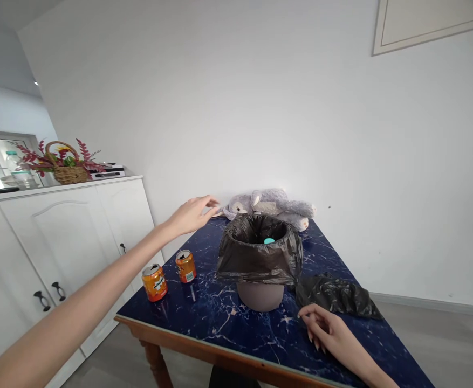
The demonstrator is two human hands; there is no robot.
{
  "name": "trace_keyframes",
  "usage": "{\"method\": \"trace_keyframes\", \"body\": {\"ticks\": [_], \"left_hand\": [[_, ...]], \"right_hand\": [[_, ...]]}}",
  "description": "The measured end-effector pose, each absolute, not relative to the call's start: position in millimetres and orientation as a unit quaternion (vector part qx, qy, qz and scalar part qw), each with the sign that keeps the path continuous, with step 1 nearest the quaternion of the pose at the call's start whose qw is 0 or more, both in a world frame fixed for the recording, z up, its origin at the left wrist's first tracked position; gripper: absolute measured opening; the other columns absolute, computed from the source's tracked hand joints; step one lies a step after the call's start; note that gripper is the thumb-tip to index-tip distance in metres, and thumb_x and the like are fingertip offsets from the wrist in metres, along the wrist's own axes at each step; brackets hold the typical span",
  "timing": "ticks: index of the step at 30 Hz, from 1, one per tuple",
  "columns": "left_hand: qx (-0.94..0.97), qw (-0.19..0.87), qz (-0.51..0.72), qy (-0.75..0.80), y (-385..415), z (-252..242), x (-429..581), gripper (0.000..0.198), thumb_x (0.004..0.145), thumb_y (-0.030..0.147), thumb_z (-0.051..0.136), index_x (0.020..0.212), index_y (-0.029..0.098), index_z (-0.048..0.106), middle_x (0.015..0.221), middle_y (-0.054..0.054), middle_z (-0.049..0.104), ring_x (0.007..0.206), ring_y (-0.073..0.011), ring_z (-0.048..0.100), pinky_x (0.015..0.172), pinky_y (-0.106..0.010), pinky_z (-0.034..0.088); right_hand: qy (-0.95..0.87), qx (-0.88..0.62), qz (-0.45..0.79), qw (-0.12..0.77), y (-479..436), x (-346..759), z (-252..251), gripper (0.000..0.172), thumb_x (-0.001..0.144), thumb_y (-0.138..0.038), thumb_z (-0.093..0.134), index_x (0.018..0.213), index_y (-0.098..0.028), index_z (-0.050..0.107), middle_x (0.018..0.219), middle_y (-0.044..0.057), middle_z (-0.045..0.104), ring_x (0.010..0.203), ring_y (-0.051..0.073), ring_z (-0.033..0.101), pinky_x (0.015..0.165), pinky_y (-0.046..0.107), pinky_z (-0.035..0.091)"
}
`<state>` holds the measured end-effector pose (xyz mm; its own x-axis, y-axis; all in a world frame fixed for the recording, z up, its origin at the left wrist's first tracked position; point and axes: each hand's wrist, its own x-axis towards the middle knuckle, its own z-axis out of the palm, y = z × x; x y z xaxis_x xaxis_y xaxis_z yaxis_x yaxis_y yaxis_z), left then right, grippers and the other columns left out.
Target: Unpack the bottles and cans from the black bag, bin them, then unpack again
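Note:
My left hand point(194, 214) is raised over the far left part of the table, its fingers apart and holding nothing. To its right stands a small bin point(260, 296) lined with a black plastic bag point(260, 264), whose edge folds down over the rim. Inside the bin a teal cap point(269, 241) shows; whatever is under it is hidden. Two orange drink cans, a nearer can point(154, 283) and a farther can point(185, 266), stand upright on the left. Beside the bin, my right hand point(323, 330) is at the table with loosely bent fingers and nothing visible in them.
A crumpled black bag point(339, 295) lies on the blue marbled table point(220, 320), right of the bin. Behind the bin a grey plush toy point(276, 205) lies against the wall. A white cabinet point(70, 231) on the left carries a flower basket point(70, 174) and a clear bottle point(21, 175).

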<state>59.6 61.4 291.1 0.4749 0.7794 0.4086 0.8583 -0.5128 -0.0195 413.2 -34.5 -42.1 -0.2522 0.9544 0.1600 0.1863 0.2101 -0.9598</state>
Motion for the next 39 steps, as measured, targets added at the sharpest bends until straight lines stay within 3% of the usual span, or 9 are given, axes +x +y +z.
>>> {"method": "trace_keyframes", "body": {"ticks": [4, 12, 18, 22, 26, 30, 32, 35, 39], "left_hand": [[-0.801, 0.041, 0.0, -0.598, 91.2, 253.8, -2.0, 0.065, 0.093, 0.06, 0.055, 0.139, 0.014, 0.06, 0.142, -0.021, 0.068, 0.128, -0.0343, 0.067, 0.104, -0.04, 0.051], [-0.748, 0.022, 0.052, -0.662, 86.6, 162.8, -46.4, 0.079, 0.074, 0.053, 0.077, 0.14, 0.015, 0.058, 0.132, -0.025, 0.071, 0.114, -0.042, 0.073, 0.087, -0.041, 0.056], [-0.746, 0.122, -0.089, -0.648, 77.4, 217.8, -28.5, 0.065, 0.1, 0.059, 0.049, 0.153, 0.023, 0.039, 0.15, -0.02, 0.057, 0.123, -0.0369, 0.065, 0.09, -0.042, 0.052], [-0.766, 0.144, -0.327, -0.535, 49.9, 276.6, 33.6, 0.069, 0.091, 0.069, 0.065, 0.141, 0.024, 0.052, 0.132, -0.013, 0.069, 0.11, -0.0313, 0.07, 0.086, -0.039, 0.054], [-0.818, 0.119, -0.326, -0.459, 29.1, 287.8, 94.9, 0.073, 0.088, 0.064, 0.072, 0.145, 0.023, 0.053, 0.139, -0.013, 0.068, 0.119, -0.0325, 0.068, 0.099, -0.045, 0.053], [-0.864, 0.084, -0.251, -0.429, 24.8, 266.7, 109.1, 0.089, 0.097, 0.065, 0.058, 0.168, 0.025, 0.023, 0.173, -0.016, 0.033, 0.155, -0.0362, 0.039, 0.122, -0.05, 0.038], [-0.862, 0.072, -0.224, -0.448, 23.7, 257.2, 93.5, 0.084, 0.103, 0.066, 0.047, 0.171, 0.028, 0.016, 0.175, -0.013, 0.028, 0.158, -0.0344, 0.034, 0.125, -0.05, 0.034], [-0.835, 0.083, -0.183, -0.512, 25.4, 245.6, 43.0, 0.077, 0.103, 0.069, 0.039, 0.167, 0.028, 0.03, 0.17, -0.012, 0.04, 0.154, -0.0352, 0.04, 0.125, -0.051, 0.033], [-0.755, 0.042, -0.074, -0.65, 35.9, 215.6, -54.3, 0.101, 0.082, 0.084, 0.055, 0.158, 0.017, 0.049, 0.159, -0.023, 0.052, 0.147, -0.0466, 0.047, 0.116, -0.055, 0.042]], "right_hand": [[-0.65, -0.438, 0.449, 0.43, -35.3, 413.6, -41.0, 0.059, 0.098, -0.077, 0.05, 0.11, -0.021, 0.065, 0.069, -0.001, 0.064, 0.057, 0.016, 0.06, 0.056, 0.028, 0.049], [-0.648, -0.444, 0.451, 0.424, -34.8, 413.6, -36.2, 0.058, 0.097, -0.077, 0.05, 0.109, -0.021, 0.061, 0.07, -0.001, 0.064, 0.057, 0.016, 0.061, 0.057, 0.029, 0.05], [-0.652, -0.444, 0.445, 0.423, -34.1, 413.2, -38.3, 0.056, 0.099, -0.074, 0.049, 0.109, -0.021, 0.061, 0.07, -0.001, 0.064, 0.057, 0.016, 0.06, 0.056, 0.029, 0.049], [-0.65, -0.444, 0.445, 0.427, -33.4, 412.7, -40.1, 0.055, 0.099, -0.074, 0.05, 0.11, -0.021, 0.061, 0.07, -0.001, 0.065, 0.056, 0.016, 0.061, 0.056, 0.028, 0.048], [-0.65, -0.446, 0.444, 0.426, -33.4, 412.8, -41.3, 0.057, 0.098, -0.075, 0.05, 0.11, -0.021, 0.062, 0.07, -0.001, 0.065, 0.057, 0.016, 0.061, 0.056, 0.028, 0.048], [-0.649, -0.445, 0.444, 0.428, -32.2, 412.6, -45.0, 0.059, 0.098, -0.077, 0.048, 0.109, -0.021, 0.062, 0.069, -0.001, 0.064, 0.056, 0.016, 0.06, 0.056, 0.028, 0.048], [-0.65, -0.443, 0.446, 0.427, -31.1, 412.3, -46.9, 0.058, 0.099, -0.076, 0.047, 0.109, -0.021, 0.062, 0.069, -0.001, 0.064, 0.056, 0.016, 0.06, 0.056, 0.028, 0.048], [-0.651, -0.442, 0.444, 0.428, -30.2, 411.9, -48.1, 0.058, 0.098, -0.077, 0.048, 0.108, -0.022, 0.062, 0.069, -0.001, 0.064, 0.056, 0.016, 0.06, 0.055, 0.027, 0.047], [-0.647, -0.44, 0.453, 0.427, -31.4, 412.5, -47.0, 0.057, 0.098, -0.077, 0.049, 0.108, -0.022, 0.061, 0.069, -0.001, 0.064, 0.056, 0.016, 0.059, 0.055, 0.027, 0.048]]}}
